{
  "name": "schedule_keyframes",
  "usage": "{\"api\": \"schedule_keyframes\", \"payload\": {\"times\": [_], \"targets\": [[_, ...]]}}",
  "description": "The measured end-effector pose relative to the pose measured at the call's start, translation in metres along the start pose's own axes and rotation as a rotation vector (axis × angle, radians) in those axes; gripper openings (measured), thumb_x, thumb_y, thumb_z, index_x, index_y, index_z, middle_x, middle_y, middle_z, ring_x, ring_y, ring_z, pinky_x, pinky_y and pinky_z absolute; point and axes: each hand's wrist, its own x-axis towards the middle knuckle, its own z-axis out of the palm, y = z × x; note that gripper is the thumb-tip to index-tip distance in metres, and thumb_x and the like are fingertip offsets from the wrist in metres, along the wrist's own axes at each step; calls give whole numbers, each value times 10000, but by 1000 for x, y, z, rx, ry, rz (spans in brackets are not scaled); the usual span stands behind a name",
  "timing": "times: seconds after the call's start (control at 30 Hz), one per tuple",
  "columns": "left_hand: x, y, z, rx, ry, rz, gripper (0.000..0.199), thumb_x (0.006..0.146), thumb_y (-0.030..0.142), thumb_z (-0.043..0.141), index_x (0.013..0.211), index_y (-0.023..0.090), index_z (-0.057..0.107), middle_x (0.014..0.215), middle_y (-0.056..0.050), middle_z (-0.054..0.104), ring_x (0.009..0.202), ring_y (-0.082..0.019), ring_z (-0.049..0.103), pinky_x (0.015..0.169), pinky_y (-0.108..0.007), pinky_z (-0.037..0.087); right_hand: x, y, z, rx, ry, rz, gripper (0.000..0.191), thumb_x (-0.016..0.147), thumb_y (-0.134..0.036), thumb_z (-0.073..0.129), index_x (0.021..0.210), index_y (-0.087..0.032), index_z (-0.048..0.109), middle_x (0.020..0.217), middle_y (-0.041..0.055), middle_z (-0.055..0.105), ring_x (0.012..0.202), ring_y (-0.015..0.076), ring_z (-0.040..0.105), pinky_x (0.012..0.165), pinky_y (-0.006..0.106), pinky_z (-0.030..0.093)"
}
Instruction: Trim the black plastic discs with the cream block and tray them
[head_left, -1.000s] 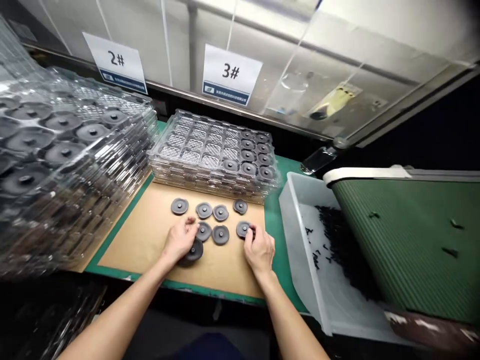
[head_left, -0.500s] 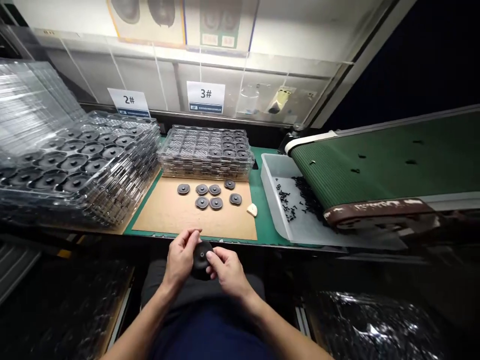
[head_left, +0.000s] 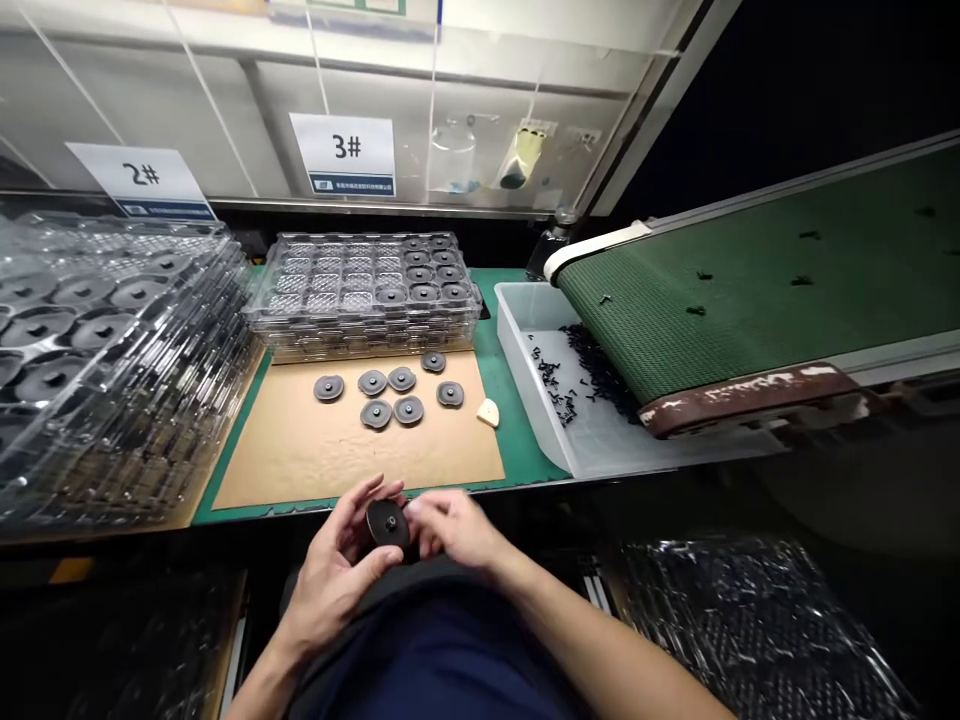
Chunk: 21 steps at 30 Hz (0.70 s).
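Observation:
My left hand (head_left: pixel 334 575) and my right hand (head_left: pixel 454 527) meet over my lap, just below the bench's front edge, and both grip one dark round rubber disc (head_left: pixel 388 523) with a small hub in its middle. Several more discs (head_left: pixel 388 392) of the same kind lie loose on the brown cardboard sheet (head_left: pixel 300 455) ahead. Behind them stands a stack of clear blister trays (head_left: pixel 360 290); the right-hand pockets of its top tray hold discs.
A tall pile of filled clear trays (head_left: pixel 97 350) fills the left. A white bin (head_left: pixel 525 365) with small black scraps sits under the end of a green conveyor belt (head_left: pixel 720 290). A pale small piece (head_left: pixel 488 412) lies on the green mat. Signs 2# and 3# hang behind.
My hands left the cardboard with one disc and drew back to my lap. The view pulled back from the bench and then swung a little right.

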Motion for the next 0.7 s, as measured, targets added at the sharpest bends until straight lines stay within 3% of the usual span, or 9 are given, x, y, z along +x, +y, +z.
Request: {"api": "schedule_keyframes", "payload": {"times": [0.07, 0.13, 0.2, 0.3, 0.43, 0.5, 0.57, 0.63, 0.7], "targets": [[3, 1, -1, -63, 45, -18, 625, 828, 327, 886, 1374, 270, 588, 1495, -129, 635, 1374, -297, 613, 1102, -357, 558, 23, -1, -32, -153, 251, -85, 371, 964, -485, 611, 1142, -188, 741, 1192, 156, 699, 1123, 305, 642, 980, 439, 521], [5, 2, -1, -118, 64, -9, 528, 827, 332, 887, 1286, 248, 642, 1496, -137, 633, 1356, -314, 627, 1085, -347, 564, 45, -1, -66, -280, 471, -138, 423, 959, -328, 584, 1352, -194, 668, 1474, 175, 559, 1435, 355, 421, 1171, 513, 378], [6, 4, 0, -168, 76, -4, 514, 817, 354, 894, 1272, 237, 684, 1520, -141, 611, 1336, -328, 640, 1085, -340, 561, 62, -1, -94, -369, 590, -165, 482, 899, -230, 610, 1376, -189, 660, 1529, 172, 516, 1497, 376, 328, 1231, 567, 278], [5, 10, 2, -273, 155, -39, 604, 769, 371, 928, 1320, 250, 712, 1515, -140, 616, 1290, -341, 671, 1092, -355, 561, 73, 2, -114, -393, 655, -190, 464, 869, -218, 633, 1327, -176, 689, 1468, 179, 577, 1454, 381, 385, 1236, 596, 251], [5, 16, 4, -396, 300, -88, 677, 725, 361, 960, 1350, 262, 719, 1403, -134, 700, 1290, -341, 670, 1098, -374, 562, 68, 1, -97, -227, 634, -205, 523, 1031, -414, 443, 1441, -115, 571, 1422, 235, 604, 1353, 353, 526, 1071, 528, 477], [6, 17, 6, -418, 316, -85, 689, 723, 359, 963, 1360, 267, 714, 1376, -131, 717, 1274, -332, 681, 1073, -358, 577, 58, -6, -75, -116, 508, -212, 561, 1074, -462, 315, 1401, -93, 583, 1273, 232, 690, 1182, 322, 666, 863, 431, 583], [8, 18, 9, -409, 310, -63, 680, 726, 354, 962, 1354, 269, 715, 1375, -131, 717, 1241, -320, 702, 1045, -342, 592, 45, -18, -51, -24, 352, -224, 539, 1077, -463, 319, 1304, -98, 644, 1141, 194, 743, 1030, 289, 735, 713, 351, 597], [10, 20, 12, -380, 297, -42, 649, 726, 343, 963, 1326, 260, 731, 1372, -134, 718, 1218, -307, 715, 1028, -323, 598, 30, -33, -29, 16, 213, -290, 438, 1060, -449, 446, 1229, -130, 694, 1092, 140, 759, 964, 253, 748, 704, 316, 603], [13, 23, 14, -347, 305, -21, 616, 711, 322, 970, 1283, 245, 754, 1357, -130, 725, 1232, -292, 706, 1019, -287, 592, 15, -49, -14, -93, 102, -515, 320, 1046, -363, 546, 1236, -166, 712, 1146, 113, 746, 1017, 230, 725, 834, 336, 610]]}}
